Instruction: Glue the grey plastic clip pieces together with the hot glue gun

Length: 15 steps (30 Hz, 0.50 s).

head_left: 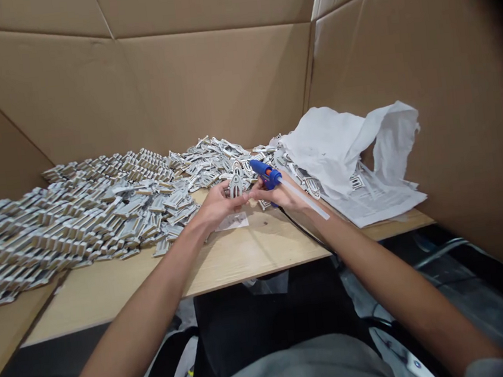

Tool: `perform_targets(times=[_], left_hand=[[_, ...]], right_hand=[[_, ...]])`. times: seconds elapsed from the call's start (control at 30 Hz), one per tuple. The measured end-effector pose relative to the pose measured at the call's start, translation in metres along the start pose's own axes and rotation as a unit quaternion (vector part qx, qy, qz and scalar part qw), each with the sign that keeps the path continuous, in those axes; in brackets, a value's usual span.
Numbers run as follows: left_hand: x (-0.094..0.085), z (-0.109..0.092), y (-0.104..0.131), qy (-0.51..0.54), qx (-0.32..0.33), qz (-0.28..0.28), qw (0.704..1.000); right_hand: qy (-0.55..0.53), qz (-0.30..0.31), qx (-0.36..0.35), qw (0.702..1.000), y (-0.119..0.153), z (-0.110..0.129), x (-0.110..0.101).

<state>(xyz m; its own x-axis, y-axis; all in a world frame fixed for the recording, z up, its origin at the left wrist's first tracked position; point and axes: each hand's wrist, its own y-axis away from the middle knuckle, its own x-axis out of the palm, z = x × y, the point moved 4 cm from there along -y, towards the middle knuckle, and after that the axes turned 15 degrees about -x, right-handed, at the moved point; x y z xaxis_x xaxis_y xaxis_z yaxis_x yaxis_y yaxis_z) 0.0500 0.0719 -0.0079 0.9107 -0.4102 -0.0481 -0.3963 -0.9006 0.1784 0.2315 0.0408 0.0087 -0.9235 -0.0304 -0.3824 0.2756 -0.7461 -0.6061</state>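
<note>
Near the middle of the wooden table (223, 263), my left hand (220, 202) has its fingers closed on a small grey-and-white flat piece (236, 186), which stands upright. My right hand (279, 194) is wrapped round a blue glue gun (266, 174); its nozzle points up and left, and a long pale glue stick (306, 197) sticks out of its back over the wrist. The fingertips of both hands meet just below the piece. Below the left fingers lies a small printed paper (236, 221).
Stacked rows of grey pieces (58, 227) cover the left side. A loose heap of them (206, 160) lies behind my hands. White crumpled sheets (332, 144) and flat papers (374, 199) are at the right. Cardboard walls (218, 84) surround the table. A black cable (303, 229) crosses the front edge.
</note>
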Motion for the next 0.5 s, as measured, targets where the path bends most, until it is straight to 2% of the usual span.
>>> perform_targets(times=[0.1,0.17,0.33,0.5], left_hand=[[0.0,-0.001,-0.001,-0.006,0.042,0.002,0.999],[-0.001,-0.001,-0.002,-0.018,0.049,0.003,0.999],[0.0,0.0,0.001,-0.107,0.032,-0.019,0.994],[0.016,0.008,0.001,-0.15,0.035,0.04,0.987]], right_hand=[[-0.033,-0.057,0.025,0.998,0.0,-0.007,-0.002],[-0.038,-0.073,0.027,0.996,0.0,-0.008,-0.003],[0.052,-0.087,-0.011,0.995,0.001,-0.002,-0.016],[0.037,-0.176,0.049,0.982,0.0,-0.015,-0.037]])
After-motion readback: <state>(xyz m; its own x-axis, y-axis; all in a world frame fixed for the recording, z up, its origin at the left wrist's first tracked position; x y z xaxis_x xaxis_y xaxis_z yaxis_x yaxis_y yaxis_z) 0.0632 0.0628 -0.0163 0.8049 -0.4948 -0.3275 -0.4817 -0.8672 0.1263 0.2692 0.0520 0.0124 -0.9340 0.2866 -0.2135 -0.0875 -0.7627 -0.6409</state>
